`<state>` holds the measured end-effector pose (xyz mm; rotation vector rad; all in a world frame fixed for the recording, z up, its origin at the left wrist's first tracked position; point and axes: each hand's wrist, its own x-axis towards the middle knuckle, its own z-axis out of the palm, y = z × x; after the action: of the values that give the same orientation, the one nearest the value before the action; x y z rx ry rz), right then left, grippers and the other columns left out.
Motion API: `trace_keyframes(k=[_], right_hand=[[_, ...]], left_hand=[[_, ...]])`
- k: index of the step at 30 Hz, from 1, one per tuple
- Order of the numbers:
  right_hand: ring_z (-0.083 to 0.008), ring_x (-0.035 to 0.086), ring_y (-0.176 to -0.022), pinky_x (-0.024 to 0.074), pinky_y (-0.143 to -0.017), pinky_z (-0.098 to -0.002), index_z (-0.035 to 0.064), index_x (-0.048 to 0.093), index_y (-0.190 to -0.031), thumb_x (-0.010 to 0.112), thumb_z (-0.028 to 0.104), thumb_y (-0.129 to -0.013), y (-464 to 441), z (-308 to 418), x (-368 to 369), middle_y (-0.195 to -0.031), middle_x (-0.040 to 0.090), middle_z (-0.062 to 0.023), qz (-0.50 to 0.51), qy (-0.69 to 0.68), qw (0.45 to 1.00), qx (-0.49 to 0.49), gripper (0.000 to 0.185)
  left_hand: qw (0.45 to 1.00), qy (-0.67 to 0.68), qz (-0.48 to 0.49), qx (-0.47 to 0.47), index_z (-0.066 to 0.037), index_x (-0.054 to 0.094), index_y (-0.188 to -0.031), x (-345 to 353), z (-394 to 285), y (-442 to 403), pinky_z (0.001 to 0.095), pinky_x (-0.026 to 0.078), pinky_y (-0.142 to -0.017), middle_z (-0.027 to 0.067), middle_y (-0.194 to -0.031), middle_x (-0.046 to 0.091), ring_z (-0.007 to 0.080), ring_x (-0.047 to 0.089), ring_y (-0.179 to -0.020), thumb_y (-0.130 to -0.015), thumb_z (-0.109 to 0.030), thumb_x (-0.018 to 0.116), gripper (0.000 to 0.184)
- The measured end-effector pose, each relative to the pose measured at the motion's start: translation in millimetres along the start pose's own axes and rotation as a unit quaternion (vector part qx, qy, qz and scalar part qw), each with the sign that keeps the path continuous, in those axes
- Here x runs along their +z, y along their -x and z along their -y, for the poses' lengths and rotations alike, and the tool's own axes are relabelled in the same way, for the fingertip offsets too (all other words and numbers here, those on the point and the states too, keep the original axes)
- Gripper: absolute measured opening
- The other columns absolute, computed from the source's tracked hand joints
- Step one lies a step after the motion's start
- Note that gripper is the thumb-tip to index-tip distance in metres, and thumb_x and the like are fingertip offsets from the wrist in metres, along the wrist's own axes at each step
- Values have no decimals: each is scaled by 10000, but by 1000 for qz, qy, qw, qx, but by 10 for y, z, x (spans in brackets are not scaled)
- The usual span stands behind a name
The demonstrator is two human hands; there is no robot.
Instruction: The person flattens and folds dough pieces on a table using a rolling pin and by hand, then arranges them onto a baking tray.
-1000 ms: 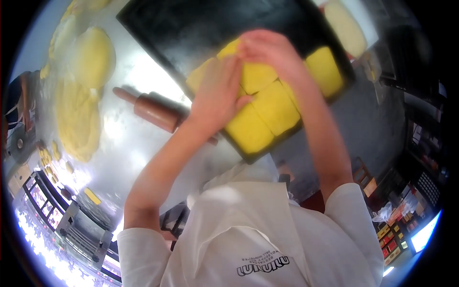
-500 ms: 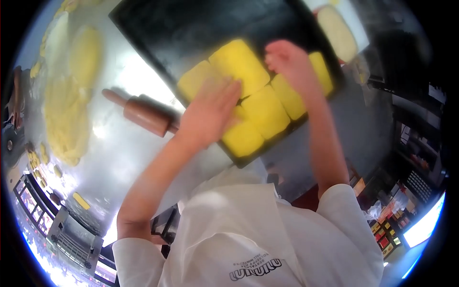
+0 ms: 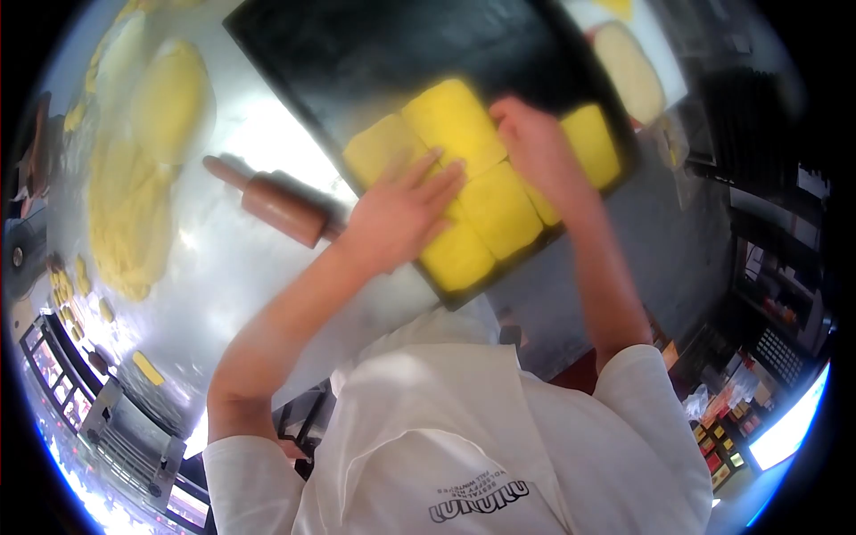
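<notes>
My left hand lies with its fingers spread over yellow dough slabs at the left side of a black baking tray. Its fingertips touch the dough. My right hand is curled in above another slab, whose lower end shows below the wrist. Its fingertips sit by the right edge of the tall upper slab; whether they grip anything is hidden. Several slabs lie close together in the tray, including a lower front one and a far right one.
A wooden rolling pin lies left of the tray on the metal worktop. Farther left rests a large mass of yellow dough. A pale oval piece lies at the upper right. A slatted metal machine stands at the lower left.
My right hand has come down and inward, from a raised fist onto the slab beside the middle one. My left hand has shifted slightly right, its fingers spreading wider on the dough.
</notes>
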<state>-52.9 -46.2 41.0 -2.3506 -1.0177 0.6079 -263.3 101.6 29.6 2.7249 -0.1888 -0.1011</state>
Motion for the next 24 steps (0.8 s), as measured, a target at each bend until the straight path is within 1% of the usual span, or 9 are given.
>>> trace_keyframes(k=[4,7,10,13,16,19,20,21,24], right_hand=[[-368,713,-939,559,-820,-431,52,655,-1234,593,78,-977,11,13,-96,-1016,734,-188,0,-36,999,-9,266],[-249,729,-863,566,-774,-352,27,664,-1207,632,85,-973,33,87,-148,-951,746,-139,-18,-108,994,5,243],[-160,712,-842,560,-761,-287,0,673,-1167,668,98,-974,18,190,-80,-929,746,-96,92,-388,912,99,217],[-149,713,-843,559,-778,-266,-12,679,-1147,675,126,-988,-30,75,110,-947,746,-91,127,-326,934,78,211],[-146,710,-844,552,-778,-262,-5,682,-1150,672,135,-1001,-29,250,-179,-959,741,-85,21,-361,930,65,204],[-134,694,-842,539,-781,-255,1,683,-1165,671,136,-1013,-56,400,-467,-963,737,-79,-96,-403,909,45,203],[-128,685,-842,533,-781,-250,3,683,-1171,671,131,-1017,-73,470,-482,-968,736,-75,-116,-392,912,32,201],[-122,675,-842,526,-782,-245,5,683,-1177,670,127,-1021,-90,579,-452,-973,734,-71,-133,-385,913,17,199],[-118,675,-934,546,-858,-258,10,674,-1216,648,74,-1025,27,1149,-152,-1021,717,-59,-78,-360,930,-19,204]], left_hand=[[1000,2,-13,-3,-96,571,-1466,37,-8,13,509,262,-1270,46,-1596,492,301,395,-1502,-1002,-321,623,518],[999,6,-36,-13,-97,596,-1439,49,-8,27,501,277,-1263,39,-1568,523,284,410,-1494,-983,-311,653,507],[998,19,-53,-22,-97,622,-1409,81,-20,30,489,295,-1256,33,-1533,557,274,429,-1481,-966,-296,676,488],[997,43,-59,-23,-82,635,-1381,70,-40,32,484,312,-1249,46,-1512,569,288,457,-1457,-944,-249,706,473],[993,60,-103,-15,-64,657,-1343,-55,-62,148,494,393,-1202,69,-1453,614,322,522,-1402,-922,-167,731,440],[963,83,-247,-72,-46,678,-1305,-156,-187,494,507,478,-1126,101,-1360,669,366,588,-1325,-885,-79,757,429],[958,76,-260,-93,-30,690,-1293,-236,-219,645,508,522,-1068,144,-1295,699,392,625,-1278,-869,-13,747,428],[949,92,-281,-109,-24,686,-1300,-245,-257,775,509,520,-1068,159,-1298,695,393,628,-1273,-868,-2,741,436],[916,101,-334,-196,-9,674,-1320,-148,-365,1382,508,518,-1065,195,-1299,690,402,640,-1249,-874,23,718,449]])
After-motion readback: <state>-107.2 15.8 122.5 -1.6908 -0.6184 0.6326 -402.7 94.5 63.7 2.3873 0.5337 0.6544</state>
